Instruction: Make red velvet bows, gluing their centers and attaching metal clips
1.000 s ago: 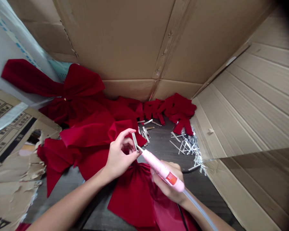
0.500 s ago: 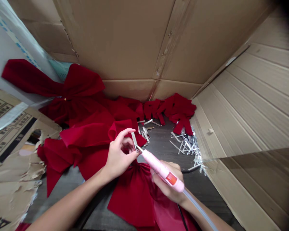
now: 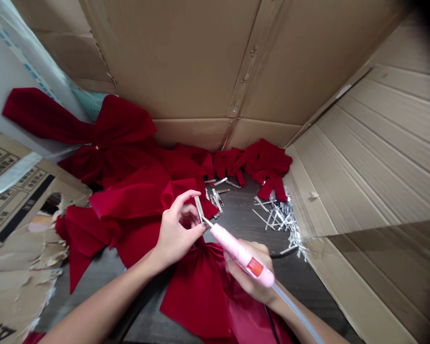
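Observation:
Between the thumb and forefinger of my left hand (image 3: pixel 179 229) is a flat silver metal hair clip (image 3: pixel 199 209), held upright. My right hand (image 3: pixel 252 267) is wrapped round a pink glue gun (image 3: pixel 238 253) with an orange-red label and a clear glue stick trailing from its rear. The gun's metal nozzle touches or nearly touches the lower end of the clip; I cannot tell which. Below both hands lies a large red velvet bow (image 3: pixel 200 291), partly covered by my right hand and the gun.
Several large red bows (image 3: pixel 125 143) pile up on the left. Small red fabric strips (image 3: pixel 265 160) lie at the back, near loose metal clips (image 3: pixel 217 198) and a heap of silver ties (image 3: pixel 284 217). Cardboard walls (image 3: pixel 186 57) enclose the dark table (image 3: pixel 236 215); a torn carton (image 3: pixel 17 229) stands left.
Almost nothing differs. The clip and my left fingers have shifted very slightly left, and the nozzle stays at the clip's lower end.

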Motion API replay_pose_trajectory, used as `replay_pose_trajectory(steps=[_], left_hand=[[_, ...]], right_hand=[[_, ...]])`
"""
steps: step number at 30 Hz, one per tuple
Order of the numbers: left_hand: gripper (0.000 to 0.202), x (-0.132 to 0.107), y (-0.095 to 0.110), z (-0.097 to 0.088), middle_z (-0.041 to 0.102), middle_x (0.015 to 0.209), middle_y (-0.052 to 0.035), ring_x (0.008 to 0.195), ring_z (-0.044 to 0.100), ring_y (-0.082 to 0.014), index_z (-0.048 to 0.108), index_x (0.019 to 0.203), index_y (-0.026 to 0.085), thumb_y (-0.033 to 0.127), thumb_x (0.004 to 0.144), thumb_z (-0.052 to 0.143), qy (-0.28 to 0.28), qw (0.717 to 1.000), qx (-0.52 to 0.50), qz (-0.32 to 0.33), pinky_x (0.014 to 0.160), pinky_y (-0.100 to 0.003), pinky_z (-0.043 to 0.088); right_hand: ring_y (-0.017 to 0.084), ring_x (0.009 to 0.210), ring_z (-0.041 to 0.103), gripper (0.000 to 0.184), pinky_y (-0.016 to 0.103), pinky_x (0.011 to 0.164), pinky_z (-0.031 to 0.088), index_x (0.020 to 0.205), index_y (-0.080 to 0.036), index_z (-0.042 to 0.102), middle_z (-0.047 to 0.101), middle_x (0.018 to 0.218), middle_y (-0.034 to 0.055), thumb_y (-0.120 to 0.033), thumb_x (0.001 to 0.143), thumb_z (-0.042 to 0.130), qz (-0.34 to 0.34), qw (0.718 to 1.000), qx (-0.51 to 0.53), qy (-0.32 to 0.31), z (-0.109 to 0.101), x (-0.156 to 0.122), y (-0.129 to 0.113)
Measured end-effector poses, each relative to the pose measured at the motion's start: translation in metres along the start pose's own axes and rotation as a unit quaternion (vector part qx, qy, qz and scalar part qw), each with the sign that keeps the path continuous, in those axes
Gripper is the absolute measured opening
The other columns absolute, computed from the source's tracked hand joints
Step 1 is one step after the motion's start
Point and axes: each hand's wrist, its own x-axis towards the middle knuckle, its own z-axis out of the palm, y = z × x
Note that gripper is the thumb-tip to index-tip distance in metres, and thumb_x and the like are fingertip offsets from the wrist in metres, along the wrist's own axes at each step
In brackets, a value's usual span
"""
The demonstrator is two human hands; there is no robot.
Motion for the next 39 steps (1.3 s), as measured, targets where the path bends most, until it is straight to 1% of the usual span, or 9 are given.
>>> replay_pose_trajectory(steps=[6, 17, 22, 39], left_hand=[[0.056, 0.0001, -0.0006, -0.0007, 0.06, 0.068, 0.0053, 0.057, 0.056, -0.0094, 0.049, 0.121, 0.02, 0.009, 0.07, 0.07, 0.005, 1.0, 0.008, 0.0, 0.055, -0.02, 0.046], [0.057, 0.0007, 0.0004, -0.001, 0.06, 0.067, 0.0056, 0.057, 0.056, -0.01, 0.05, 0.121, 0.021, 0.007, 0.07, 0.068, 0.005, 1.0, -0.003, -0.007, 0.057, -0.021, 0.047], [0.057, 0.0009, -0.0001, -0.0012, 0.061, 0.067, 0.0053, 0.058, 0.057, -0.0107, 0.05, 0.121, 0.021, 0.007, 0.069, 0.067, 0.009, 1.0, -0.003, -0.014, 0.057, -0.021, 0.047], [0.058, 0.0015, -0.0004, -0.0025, 0.063, 0.068, 0.0043, 0.06, 0.061, -0.0126, 0.049, 0.122, 0.021, 0.008, 0.069, 0.068, 0.012, 1.0, -0.001, -0.016, 0.058, -0.023, 0.048]], right_hand=[[0.011, 0.044, 0.044, 0.022, 0.026, 0.046, 0.034, 0.064, -0.019, 0.046, 0.043, 0.054, -0.0038, -0.006, 0.08, 0.053, -0.011, 1.0, -0.008, 0.009, 0.0006, -0.0007, 0.0007], [0.012, 0.046, 0.046, 0.019, 0.027, 0.047, 0.035, 0.067, -0.02, 0.047, 0.044, 0.055, -0.0037, -0.007, 0.08, 0.052, -0.006, 1.0, -0.01, 0.003, 0.0005, -0.0033, 0.0019], [0.012, 0.046, 0.045, 0.021, 0.026, 0.048, 0.035, 0.065, -0.02, 0.046, 0.044, 0.055, -0.0038, -0.008, 0.081, 0.052, 0.006, 1.0, -0.004, -0.004, 0.0004, -0.0029, 0.0021], [0.011, 0.046, 0.043, 0.022, 0.025, 0.047, 0.034, 0.064, -0.02, 0.044, 0.042, 0.054, -0.0041, -0.009, 0.081, 0.051, 0.003, 1.0, -0.01, -0.01, 0.0001, -0.0027, 0.0014]])
